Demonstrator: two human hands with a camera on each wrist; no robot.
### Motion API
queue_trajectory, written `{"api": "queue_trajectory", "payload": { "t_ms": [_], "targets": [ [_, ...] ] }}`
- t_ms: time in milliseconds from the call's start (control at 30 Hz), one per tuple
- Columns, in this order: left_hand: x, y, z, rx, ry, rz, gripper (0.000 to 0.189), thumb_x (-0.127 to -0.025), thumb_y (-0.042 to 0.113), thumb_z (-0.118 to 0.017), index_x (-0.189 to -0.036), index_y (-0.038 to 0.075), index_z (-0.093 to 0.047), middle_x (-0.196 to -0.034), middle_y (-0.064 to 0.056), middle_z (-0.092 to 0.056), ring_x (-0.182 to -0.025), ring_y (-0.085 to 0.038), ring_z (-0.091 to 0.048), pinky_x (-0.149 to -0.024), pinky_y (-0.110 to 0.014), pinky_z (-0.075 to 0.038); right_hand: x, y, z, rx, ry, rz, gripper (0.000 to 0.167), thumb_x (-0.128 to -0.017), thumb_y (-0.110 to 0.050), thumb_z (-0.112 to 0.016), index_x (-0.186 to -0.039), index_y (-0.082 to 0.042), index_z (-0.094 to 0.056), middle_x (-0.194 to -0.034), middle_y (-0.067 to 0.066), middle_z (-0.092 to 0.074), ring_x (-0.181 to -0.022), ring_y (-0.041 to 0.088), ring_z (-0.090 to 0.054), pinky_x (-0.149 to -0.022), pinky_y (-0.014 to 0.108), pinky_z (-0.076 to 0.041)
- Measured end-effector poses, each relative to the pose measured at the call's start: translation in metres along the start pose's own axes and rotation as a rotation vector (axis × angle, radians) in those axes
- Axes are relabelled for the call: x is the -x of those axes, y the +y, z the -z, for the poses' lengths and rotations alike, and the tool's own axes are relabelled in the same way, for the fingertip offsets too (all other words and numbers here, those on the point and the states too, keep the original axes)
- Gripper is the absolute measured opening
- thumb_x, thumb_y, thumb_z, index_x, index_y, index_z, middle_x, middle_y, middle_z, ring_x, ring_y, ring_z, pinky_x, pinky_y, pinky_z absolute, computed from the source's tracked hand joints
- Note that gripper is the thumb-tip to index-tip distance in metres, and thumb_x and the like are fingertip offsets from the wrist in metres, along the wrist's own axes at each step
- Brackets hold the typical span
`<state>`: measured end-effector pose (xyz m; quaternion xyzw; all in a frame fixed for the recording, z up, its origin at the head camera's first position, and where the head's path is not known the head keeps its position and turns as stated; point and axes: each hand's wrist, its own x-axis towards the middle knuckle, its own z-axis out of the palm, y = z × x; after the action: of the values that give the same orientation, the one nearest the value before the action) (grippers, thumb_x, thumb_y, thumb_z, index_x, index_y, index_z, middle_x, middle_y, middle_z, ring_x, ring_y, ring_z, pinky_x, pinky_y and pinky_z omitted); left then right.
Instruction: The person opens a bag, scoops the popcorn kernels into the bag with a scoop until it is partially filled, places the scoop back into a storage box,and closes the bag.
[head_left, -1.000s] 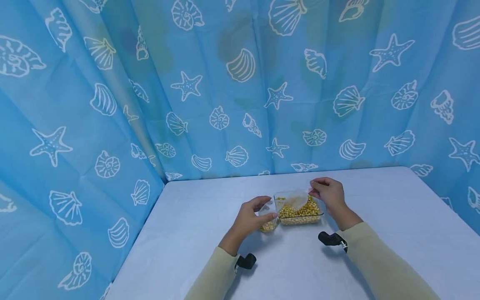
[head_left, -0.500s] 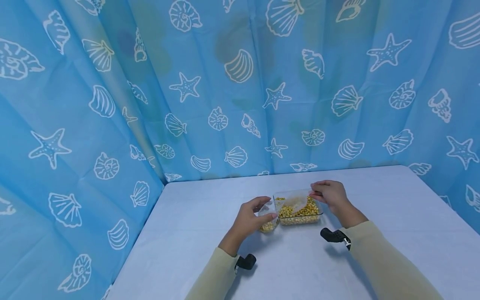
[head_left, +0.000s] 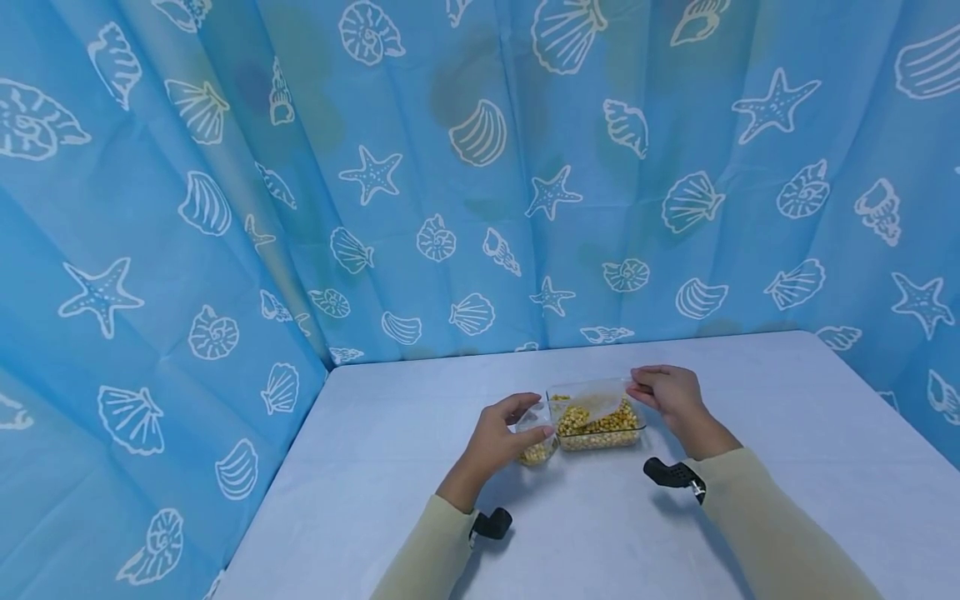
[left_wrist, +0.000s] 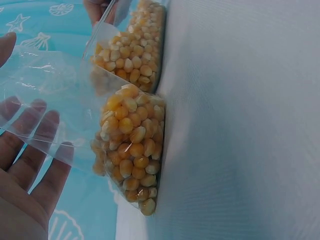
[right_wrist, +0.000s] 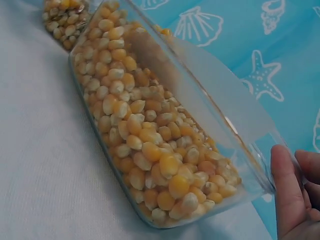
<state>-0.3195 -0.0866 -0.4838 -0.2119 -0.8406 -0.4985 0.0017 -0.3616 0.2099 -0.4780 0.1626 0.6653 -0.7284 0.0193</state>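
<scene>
A clear plastic bag point(left_wrist: 131, 150) of corn kernels stands on the table, its bottom filled and its upper part bare. My left hand point(head_left: 497, 432) holds the bag's upper part; in the left wrist view, several fingers show through and behind the film. Touching or just beside the bag is a clear rectangular container point(head_left: 600, 432), much of it filled with corn kernels point(right_wrist: 150, 132). Between thumb and fingers my right hand point(head_left: 669, 400) pinches the end of a translucent scoop point(head_left: 602, 406) at the container's right side. The scoop's wide part lies over the kernels, partly behind the glass in the right wrist view.
A white cloth covers the table point(head_left: 390, 467), whose far edge meets a blue curtain point(head_left: 420, 192) printed with shells and starfish. Black camera mounts point(head_left: 492, 523) stick out from both sleeves.
My right hand has shifted slightly to the right and toward me, drawing the scoop a little with it. More kernels show at the scoop's left. The left hand and bag stay in place.
</scene>
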Motion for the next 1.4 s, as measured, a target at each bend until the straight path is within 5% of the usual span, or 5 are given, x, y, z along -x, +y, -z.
{"api": "queue_trajectory", "payload": {
  "t_ms": [300,567,733,1167,1400],
  "targets": [
    [0.0,0.001,0.0,0.004,-0.007,-0.003,0.065,-0.083,0.051,-0.074,-0.136,0.016,-0.058,-0.129,0.012,-0.058,-0.123,-0.014,-0.051,-0.103,-0.04,-0.04,-0.003,0.009,0.009,-0.165,0.065,-0.098,0.043,-0.099,-0.011,-0.057,-0.138,0.003,-0.046,-0.107,0.011,-0.058,-0.082,0.011,-0.067,-0.081,0.027,-0.053],
    [-0.001,-0.001,-0.001,0.006,0.002,0.004,0.066,-0.082,0.051,-0.074,-0.135,0.016,-0.058,-0.129,0.013,-0.058,-0.123,-0.014,-0.051,-0.103,-0.042,-0.04,-0.003,0.017,0.014,-0.333,0.043,-0.131,0.032,-0.098,-0.007,-0.058,-0.129,-0.001,-0.052,-0.093,0.005,-0.062,-0.082,0.012,-0.066,-0.083,0.026,-0.053],
    [-0.001,-0.001,-0.001,0.008,0.0,0.013,0.066,-0.081,0.052,-0.074,-0.135,0.017,-0.058,-0.13,0.013,-0.057,-0.123,-0.016,-0.051,-0.103,-0.042,-0.04,0.001,0.019,0.016,-0.367,0.035,-0.128,0.023,-0.099,-0.01,-0.057,-0.122,-0.005,-0.054,-0.099,0.005,-0.06,-0.087,0.012,-0.064,-0.085,0.025,-0.052],
    [0.0,0.0,0.0,0.001,0.001,0.004,0.065,-0.082,0.051,-0.074,-0.135,0.016,-0.059,-0.128,0.013,-0.058,-0.121,-0.015,-0.052,-0.102,-0.043,-0.041,0.006,0.013,0.019,-0.563,0.057,-0.144,0.049,-0.097,-0.011,-0.061,-0.142,-0.006,-0.043,-0.113,0.007,-0.055,-0.095,0.013,-0.064,-0.085,0.025,-0.051],
    [0.0,0.001,0.0,0.007,0.009,-0.001,0.064,-0.082,0.05,-0.075,-0.134,0.016,-0.059,-0.127,0.013,-0.058,-0.12,-0.015,-0.053,-0.101,-0.044,-0.041,0.011,0.005,0.019,-0.625,0.047,-0.12,0.036,-0.095,-0.01,-0.064,-0.128,-0.008,-0.052,-0.119,0.008,-0.052,-0.104,0.015,-0.061,-0.085,0.026,-0.051]
  ]
}}
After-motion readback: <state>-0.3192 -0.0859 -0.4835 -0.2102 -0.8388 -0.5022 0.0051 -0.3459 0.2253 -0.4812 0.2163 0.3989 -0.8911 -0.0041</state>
